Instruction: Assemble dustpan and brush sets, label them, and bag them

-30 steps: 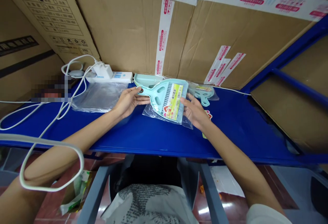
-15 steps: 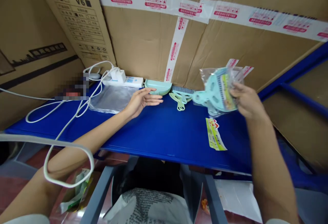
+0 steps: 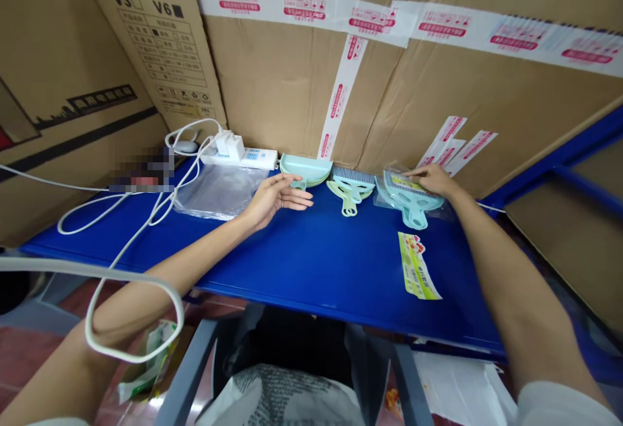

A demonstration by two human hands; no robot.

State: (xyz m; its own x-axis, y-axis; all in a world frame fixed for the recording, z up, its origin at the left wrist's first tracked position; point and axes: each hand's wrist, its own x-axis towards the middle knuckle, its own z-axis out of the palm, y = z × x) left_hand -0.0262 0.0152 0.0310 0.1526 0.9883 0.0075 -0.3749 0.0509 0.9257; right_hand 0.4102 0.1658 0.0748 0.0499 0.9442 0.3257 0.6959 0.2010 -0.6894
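My right hand is at the far right of the table, its fingers closed on the top edge of a bagged dustpan and brush set. Pale blue plastic and a yellow-green label show through the clear bag, which lies down with its handle towards me. My left hand hovers open, fingers stretched out and holding nothing, in front of stacked dustpans. Between the hands lie small brushes in pale blue and light green. A loose yellow-green label card rests nearer me.
Clear plastic bags lie left on the blue table, before a white power strip. White cables loop at the left, one across my left forearm. A large taped cardboard box stands along the back.
My right hand has carried the bagged set left and down onto the table; its handle has swung from pointing left to pointing towards me. My left hand stays nearly in place.
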